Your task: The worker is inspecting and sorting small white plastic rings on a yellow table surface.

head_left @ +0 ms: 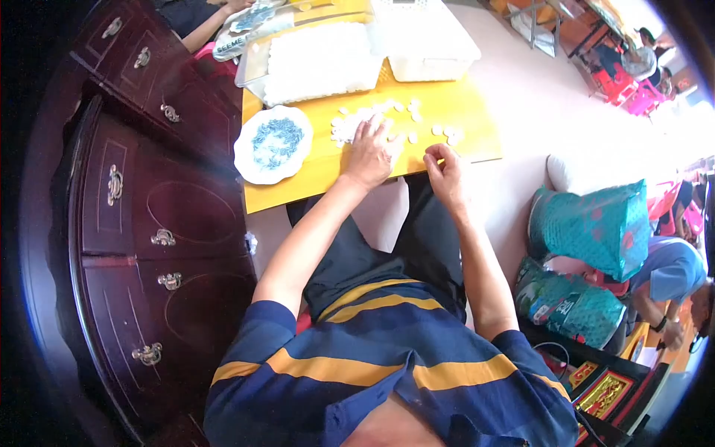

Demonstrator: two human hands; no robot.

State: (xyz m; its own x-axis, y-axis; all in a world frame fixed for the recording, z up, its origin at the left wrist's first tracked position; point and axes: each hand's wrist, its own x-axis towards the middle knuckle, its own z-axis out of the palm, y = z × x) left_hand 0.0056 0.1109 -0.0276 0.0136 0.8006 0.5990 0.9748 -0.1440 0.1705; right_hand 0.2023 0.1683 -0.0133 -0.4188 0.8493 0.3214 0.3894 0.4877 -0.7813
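Note:
My left hand (370, 155) lies palm down with its fingers stretched out over a loose pile of small white pieces (345, 128) on the yellow tabletop (477, 123). More white pieces (449, 132) are scattered to the right of that hand. Close to the table's front edge, my right hand (447, 175) is held with its fingers curled in and the thumb near them; whatever may be in it is hidden. Left of the pile is a white scalloped plate (245, 160) holding many small bluish, see-through bits.
Behind the pile stand a clear tub (255, 68) filled with white pieces and a white plastic box (436, 68). A dark wooden cabinet (201, 205) borders the left side. Teal bags (588, 227) sit at the right. Another person's arm (205, 31) reaches in at the far left.

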